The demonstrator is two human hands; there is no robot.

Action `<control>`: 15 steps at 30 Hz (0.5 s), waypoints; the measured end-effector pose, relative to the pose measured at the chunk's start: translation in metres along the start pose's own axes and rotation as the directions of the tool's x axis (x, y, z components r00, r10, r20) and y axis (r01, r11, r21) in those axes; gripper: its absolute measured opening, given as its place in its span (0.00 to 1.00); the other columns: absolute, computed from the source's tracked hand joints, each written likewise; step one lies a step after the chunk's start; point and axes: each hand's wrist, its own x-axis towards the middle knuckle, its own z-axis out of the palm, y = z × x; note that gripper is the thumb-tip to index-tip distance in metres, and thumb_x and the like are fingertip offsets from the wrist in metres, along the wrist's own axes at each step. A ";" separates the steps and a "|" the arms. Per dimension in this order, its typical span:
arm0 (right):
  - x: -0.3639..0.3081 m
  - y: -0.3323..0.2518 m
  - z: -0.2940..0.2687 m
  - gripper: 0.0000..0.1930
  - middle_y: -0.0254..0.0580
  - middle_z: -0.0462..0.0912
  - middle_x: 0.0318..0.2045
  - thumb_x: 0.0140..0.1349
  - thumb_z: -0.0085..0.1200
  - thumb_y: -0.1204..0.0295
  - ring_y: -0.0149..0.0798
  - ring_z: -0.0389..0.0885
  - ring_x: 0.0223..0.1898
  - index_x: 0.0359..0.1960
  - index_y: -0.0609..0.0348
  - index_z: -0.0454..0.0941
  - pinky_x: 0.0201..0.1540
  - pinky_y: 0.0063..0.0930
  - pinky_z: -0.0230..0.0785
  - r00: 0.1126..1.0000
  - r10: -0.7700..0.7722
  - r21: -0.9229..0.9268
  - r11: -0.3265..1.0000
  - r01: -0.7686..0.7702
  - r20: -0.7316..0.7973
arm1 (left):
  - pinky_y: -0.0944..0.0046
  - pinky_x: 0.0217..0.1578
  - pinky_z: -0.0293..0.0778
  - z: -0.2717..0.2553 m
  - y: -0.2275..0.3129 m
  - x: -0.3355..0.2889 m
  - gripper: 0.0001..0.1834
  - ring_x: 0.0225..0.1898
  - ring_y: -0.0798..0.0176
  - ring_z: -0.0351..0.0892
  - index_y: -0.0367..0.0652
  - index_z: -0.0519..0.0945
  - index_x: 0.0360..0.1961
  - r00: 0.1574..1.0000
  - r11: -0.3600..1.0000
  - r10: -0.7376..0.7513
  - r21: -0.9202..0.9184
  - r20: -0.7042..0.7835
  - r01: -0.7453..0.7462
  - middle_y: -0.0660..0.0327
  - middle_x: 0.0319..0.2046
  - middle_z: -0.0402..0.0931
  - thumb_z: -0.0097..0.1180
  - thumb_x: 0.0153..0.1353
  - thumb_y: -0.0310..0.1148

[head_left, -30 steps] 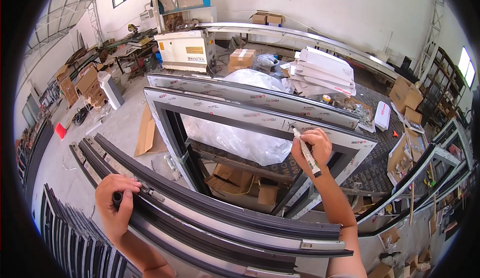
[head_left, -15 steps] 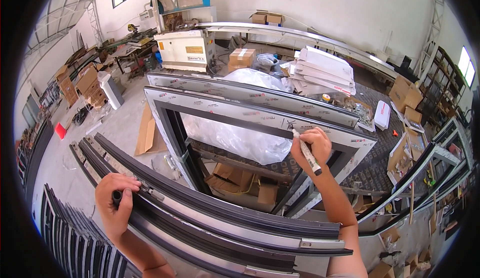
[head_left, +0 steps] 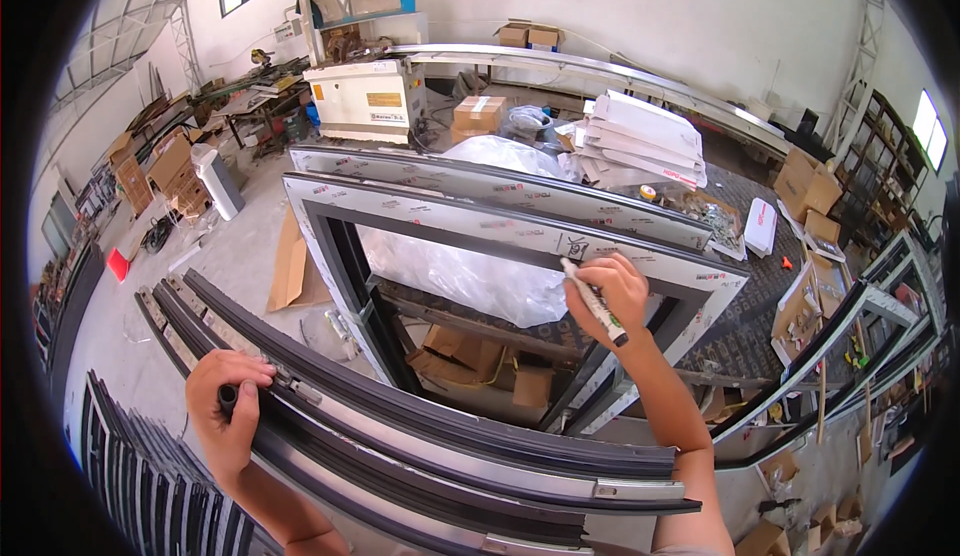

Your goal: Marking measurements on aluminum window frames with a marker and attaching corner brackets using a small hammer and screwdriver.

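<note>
My right hand [head_left: 615,294] grips a white marker pen [head_left: 600,314] with a dark end. Its tip points at dark handwritten strokes on the white film along the top rail of a window frame [head_left: 440,216], which stands upright in front of me. A second film-covered frame [head_left: 490,188] stands just behind it. My left hand [head_left: 222,411] is closed around a small black marker cap [head_left: 230,396]. Its fingers rest over a stack of dark profile bars with metal fittings [head_left: 400,411], lying nearest to me.
Behind the frames sits clear plastic wrapping [head_left: 470,276], with a stack of white cartons [head_left: 640,141] to the right. A white machine [head_left: 362,96] stands farther back. More frames [head_left: 860,356] lean at right, and dark profiles [head_left: 160,476] are racked at lower left.
More dark strokes show on the film, forming a fuller character. My right hand and the marker have shifted slightly left and down. The left hand keeps its place on the bars.
</note>
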 end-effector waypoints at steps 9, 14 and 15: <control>-0.013 0.003 -0.025 0.15 0.42 0.79 0.24 0.45 0.64 0.82 0.38 0.77 0.23 0.31 0.58 0.70 0.24 0.27 0.69 0.981 0.135 -0.100 0.984 -0.150 -0.140 | 0.60 0.46 0.71 0.001 0.003 -0.002 0.05 0.33 0.56 0.78 0.37 0.78 0.25 1.000 1.000 -0.003 0.000 -0.009 0.003 0.55 0.26 0.80 0.49 0.48 0.22; -0.015 0.004 -0.030 0.15 0.42 0.78 0.23 0.45 0.64 0.82 0.39 0.75 0.21 0.31 0.58 0.69 0.24 0.27 0.68 0.960 0.150 -0.139 0.973 -0.186 -0.238 | 0.60 0.45 0.71 0.000 0.002 -0.004 0.05 0.33 0.57 0.78 0.36 0.77 0.25 1.000 1.000 -0.016 -0.025 -0.019 0.015 0.55 0.26 0.80 0.49 0.48 0.21; -0.016 0.003 -0.033 0.15 0.42 0.78 0.22 0.45 0.63 0.82 0.38 0.75 0.20 0.31 0.58 0.69 0.24 0.27 0.67 0.948 0.194 -0.111 0.967 -0.227 -0.251 | 0.60 0.44 0.71 0.001 0.001 -0.004 0.05 0.33 0.57 0.78 0.36 0.77 0.25 1.000 1.000 -0.009 -0.017 -0.016 0.009 0.55 0.26 0.80 0.49 0.48 0.21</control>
